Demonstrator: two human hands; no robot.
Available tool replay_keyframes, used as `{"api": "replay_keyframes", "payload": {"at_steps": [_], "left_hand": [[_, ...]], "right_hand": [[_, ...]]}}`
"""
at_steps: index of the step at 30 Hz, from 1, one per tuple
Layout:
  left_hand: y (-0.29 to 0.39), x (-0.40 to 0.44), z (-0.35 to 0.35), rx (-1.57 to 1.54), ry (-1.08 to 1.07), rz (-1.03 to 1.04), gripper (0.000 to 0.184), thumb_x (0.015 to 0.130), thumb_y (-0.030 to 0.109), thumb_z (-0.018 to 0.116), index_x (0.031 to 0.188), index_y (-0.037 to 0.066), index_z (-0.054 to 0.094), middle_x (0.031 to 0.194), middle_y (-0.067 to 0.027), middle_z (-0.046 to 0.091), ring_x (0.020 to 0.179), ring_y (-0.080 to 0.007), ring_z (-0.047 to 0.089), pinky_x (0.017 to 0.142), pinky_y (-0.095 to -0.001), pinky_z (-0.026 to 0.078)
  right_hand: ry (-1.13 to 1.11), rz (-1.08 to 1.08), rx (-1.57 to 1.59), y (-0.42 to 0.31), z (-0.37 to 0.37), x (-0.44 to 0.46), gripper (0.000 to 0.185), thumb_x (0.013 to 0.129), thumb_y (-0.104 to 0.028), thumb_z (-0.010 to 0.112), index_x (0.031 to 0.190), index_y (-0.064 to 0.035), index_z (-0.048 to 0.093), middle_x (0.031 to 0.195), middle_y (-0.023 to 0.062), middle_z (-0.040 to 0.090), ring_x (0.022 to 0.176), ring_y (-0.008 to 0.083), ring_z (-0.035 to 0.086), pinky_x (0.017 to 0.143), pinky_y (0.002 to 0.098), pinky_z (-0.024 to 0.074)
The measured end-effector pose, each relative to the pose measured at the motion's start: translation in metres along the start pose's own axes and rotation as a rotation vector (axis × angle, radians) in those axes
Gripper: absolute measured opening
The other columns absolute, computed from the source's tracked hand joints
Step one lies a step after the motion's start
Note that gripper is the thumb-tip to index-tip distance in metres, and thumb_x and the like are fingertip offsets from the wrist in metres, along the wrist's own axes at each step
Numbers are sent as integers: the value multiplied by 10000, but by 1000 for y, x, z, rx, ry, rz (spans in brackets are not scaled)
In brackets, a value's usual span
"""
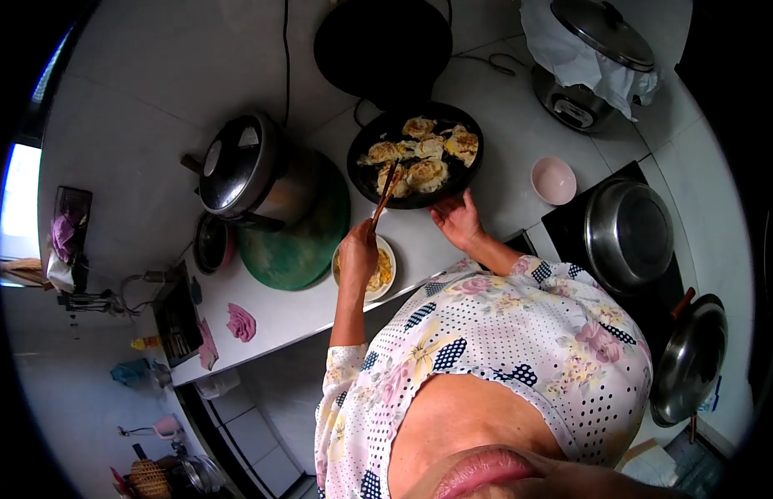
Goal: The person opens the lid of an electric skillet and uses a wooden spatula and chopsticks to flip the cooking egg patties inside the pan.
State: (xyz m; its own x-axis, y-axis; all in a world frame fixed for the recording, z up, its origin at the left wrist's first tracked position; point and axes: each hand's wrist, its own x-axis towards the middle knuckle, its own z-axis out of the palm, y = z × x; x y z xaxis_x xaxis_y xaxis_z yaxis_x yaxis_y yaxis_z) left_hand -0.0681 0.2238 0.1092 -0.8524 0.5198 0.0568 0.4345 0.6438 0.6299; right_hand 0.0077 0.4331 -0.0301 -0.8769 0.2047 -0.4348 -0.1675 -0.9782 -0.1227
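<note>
My left hand (358, 252) is closed on a pair of brown chopsticks (385, 198), whose tips reach the fried eggs at the lower left of a black round pan (359, 179). Several browned fried eggs (427, 175) lie in this pan. Below its lower right rim is my right hand (458, 223), fingers apart and palm partly visible, near or against the rim; contact is unclear. A white bowl (388, 283) with yellow food sits beneath my left hand, partly hidden by it.
A black lid (382, 50) stands raised behind the pan. Left are a pressure cooker (274, 179), a green round board (291, 258) and pink cloths (241, 323). Right are a pink bowl (553, 180), a cloth-draped cooker (569, 104) and a metal pot (629, 235) on a black hob.
</note>
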Motion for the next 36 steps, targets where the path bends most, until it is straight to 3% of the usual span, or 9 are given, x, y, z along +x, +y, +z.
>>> {"api": "replay_keyframes", "payload": {"at_steps": [14, 30, 36], "left_hand": [[-7, 18, -10, 137, -13, 53, 254, 797, 37, 552, 1042, 51, 619, 914, -214, 623, 855, -387, 595, 725, -455, 479], [16, 43, -17, 261, -131, 104, 201, 797, 60, 547, 979, 67, 631, 841, -222, 620, 804, -392, 598, 666, -473, 477], [21, 79, -1, 197, -182, 220, 166, 819, 94, 526, 924, 57, 648, 811, -230, 613, 786, -413, 589, 652, -465, 479]], "right_hand": [[56, 0, -36, -4, -5, 9, 448, 913, -515, 404, 1079, -119, 535, 1036, 80, 577, 937, 292, 556, 790, 397, 501], [60, -17, -153, -15, 2, 7, 433, 937, -474, 378, 1107, -109, 539, 1038, 81, 593, 917, 253, 586, 762, 347, 516], [73, -22, -217, -20, 5, 3, 408, 942, -461, 371, 1151, -139, 507, 1079, 74, 571, 894, 235, 592, 748, 346, 531]]}}
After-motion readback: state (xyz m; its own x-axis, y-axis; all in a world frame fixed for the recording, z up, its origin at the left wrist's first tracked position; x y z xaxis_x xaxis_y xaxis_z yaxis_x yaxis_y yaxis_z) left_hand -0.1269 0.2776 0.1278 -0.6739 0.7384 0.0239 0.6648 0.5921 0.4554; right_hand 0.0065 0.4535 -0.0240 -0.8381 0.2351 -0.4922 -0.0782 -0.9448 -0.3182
